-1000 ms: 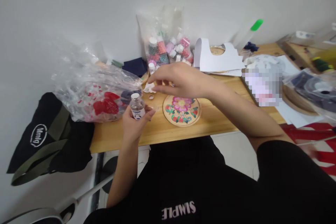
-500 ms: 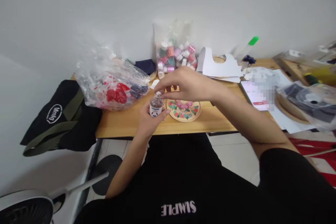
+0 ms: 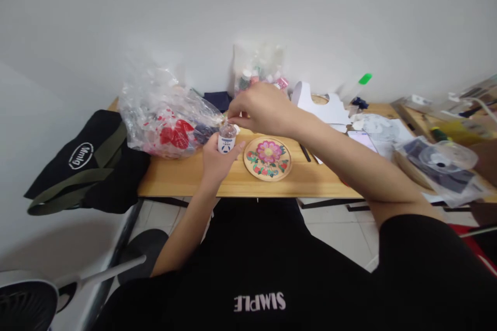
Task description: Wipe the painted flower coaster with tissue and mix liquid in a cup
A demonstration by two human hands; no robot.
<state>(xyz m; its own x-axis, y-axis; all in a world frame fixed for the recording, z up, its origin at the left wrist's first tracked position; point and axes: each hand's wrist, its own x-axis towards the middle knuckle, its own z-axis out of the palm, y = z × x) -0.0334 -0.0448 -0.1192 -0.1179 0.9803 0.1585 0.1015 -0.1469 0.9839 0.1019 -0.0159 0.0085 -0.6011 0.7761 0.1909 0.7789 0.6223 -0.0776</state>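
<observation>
Upright in my left hand (image 3: pixel 219 162) is a small clear bottle (image 3: pixel 227 140) with a white and blue label, my fingers wrapped round it. Just over the bottle's mouth, the fingers of my right hand (image 3: pixel 261 107) are pinched together, pointing down and to the left. Whatever they hold, if anything, is too small to make out. On the table right of the bottle lies a round wooden disc (image 3: pixel 251 169) painted with a pink flower, green leaves and red shapes.
A clear plastic bag (image 3: pixel 174 132) with red-spotted contents lies left, beside a black tote bag (image 3: pixel 97 165). Behind my right hand stands a bag of small jars (image 3: pixel 245 80). White cut paper (image 3: pixel 330 108), a phone (image 3: pixel 362 138) and a black pen (image 3: pixel 305 153) lie right.
The camera view has shifted, and the painted disc shows more fully. Both hands with the bottle are slightly further left and up. My right hand stays pinched near the bottle's mouth.
</observation>
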